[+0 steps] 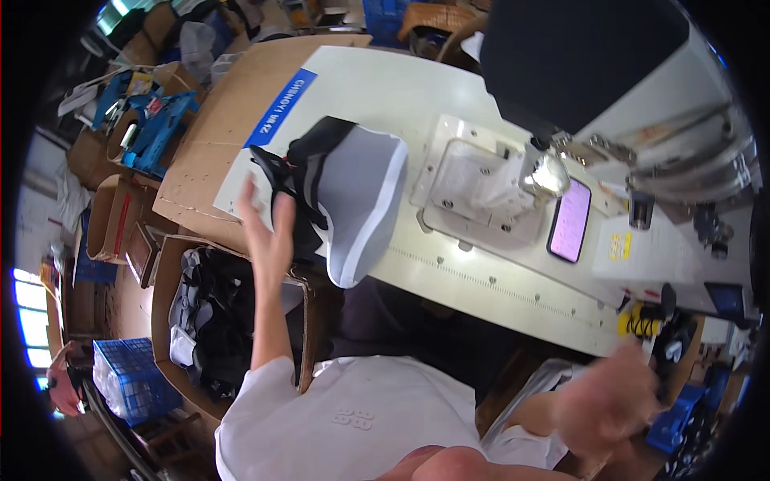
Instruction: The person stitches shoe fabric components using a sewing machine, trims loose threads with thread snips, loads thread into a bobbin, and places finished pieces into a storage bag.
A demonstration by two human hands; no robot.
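Observation:
A shoe upper (361, 188), grey with a white edge and black straps, lies at the left end of the pale sewing machine table (449, 276). My left hand (269, 236) is at its black strap side, thumb and fingers spread apart. Whether the fingertips touch the straps, I cannot make out. My right hand (609, 397) is off the table's near right corner, smeared by motion, its fingers unclear. The sewing machine's metal head (547, 175) stands over the plate, to the right of the shoe upper.
A phone (569, 220) with a lit screen lies beside the machine head. Left of my knees, a cardboard box (164, 321) holds black and grey pieces. A yellow spool (638, 319) is at the right corner. Cardboard (208, 160) extends beyond the table's left edge. Blue crates (136, 377) stand farther left.

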